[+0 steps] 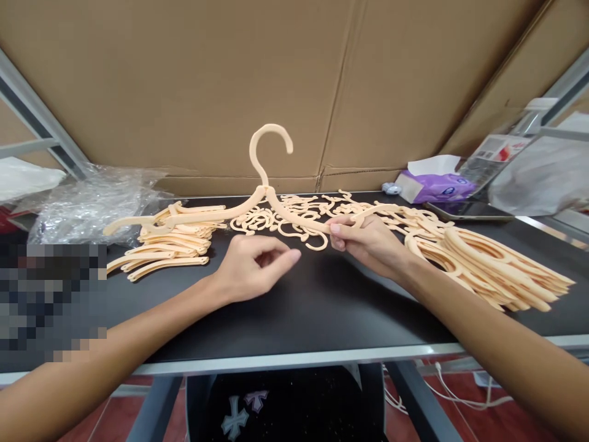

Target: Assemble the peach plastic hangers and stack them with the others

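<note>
An assembled peach plastic hanger (pixel 264 184) stands upright over the black table (pixel 299 307), hook up. My right hand (pixel 368 242) grips the hanger's right arm near its end. My left hand (pixel 253 267) hovers just below the hanger's middle, fingers loosely curled with the forefinger pointing right, and nothing shows in it. Loose peach hooks (pixel 294 221) lie scattered behind the hands. A stack of hanger arms (pixel 170 245) lies to the left. A bigger pile of hanger arms (pixel 488 261) spreads to the right.
Cardboard sheets (pixel 276 80) wall the back of the table. Crumpled clear plastic bags (pixel 87 202) sit at the back left. A purple tissue pack (pixel 435 184) and a phone (pixel 469 210) lie at the back right. The table's metal front edge (pixel 294 359) is near me.
</note>
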A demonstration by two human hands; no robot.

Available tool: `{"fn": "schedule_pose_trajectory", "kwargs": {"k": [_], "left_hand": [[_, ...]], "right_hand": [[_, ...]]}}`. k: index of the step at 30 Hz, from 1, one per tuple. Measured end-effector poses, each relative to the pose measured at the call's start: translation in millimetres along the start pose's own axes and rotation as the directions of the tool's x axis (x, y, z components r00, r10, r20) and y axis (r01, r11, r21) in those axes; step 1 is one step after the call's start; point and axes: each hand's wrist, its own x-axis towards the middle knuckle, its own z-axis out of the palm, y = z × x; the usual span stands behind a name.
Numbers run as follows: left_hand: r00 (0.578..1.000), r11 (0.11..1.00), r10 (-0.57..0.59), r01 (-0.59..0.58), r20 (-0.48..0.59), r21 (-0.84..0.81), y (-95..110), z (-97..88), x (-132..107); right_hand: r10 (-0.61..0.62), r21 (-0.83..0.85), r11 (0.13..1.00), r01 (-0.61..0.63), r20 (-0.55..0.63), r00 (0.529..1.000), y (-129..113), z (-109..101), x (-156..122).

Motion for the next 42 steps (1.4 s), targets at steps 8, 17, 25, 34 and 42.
{"fn": "schedule_pose_trajectory", "kwargs": {"k": [8, 17, 25, 34, 42], "left_hand": [[0.902, 0.656, -0.430, 0.343, 0.041, -0.672, 1, -0.3, 13], [0.843, 0.555, -0.538, 0.364, 0.012, -0.748, 2, -0.6, 13], [0.800, 0.517, -0.598, 0.348, -0.039, -0.782, 1, -3.2, 17], [0.807, 0.549, -0.590, 0.372, -0.032, -0.749, 0, 0.4, 14], [0.837, 0.590, -0.547, 0.413, 0.033, -0.694, -4, 4.8, 10]], "right_hand": [[0.100, 0.081, 0.992, -0.099, -0.016, 0.995, 1, 0, -2], [0.183, 0.115, 0.977, -0.181, -0.010, 0.983, -3, 7, -5], [0.316, 0.034, 0.946, -0.322, 0.117, 0.941, -2, 5, -5], [0.223, 0.092, 0.970, -0.223, 0.020, 0.975, -4, 11, -6], [0.151, -0.111, 0.984, -0.141, 0.090, 0.984, 0, 14, -8]]}}
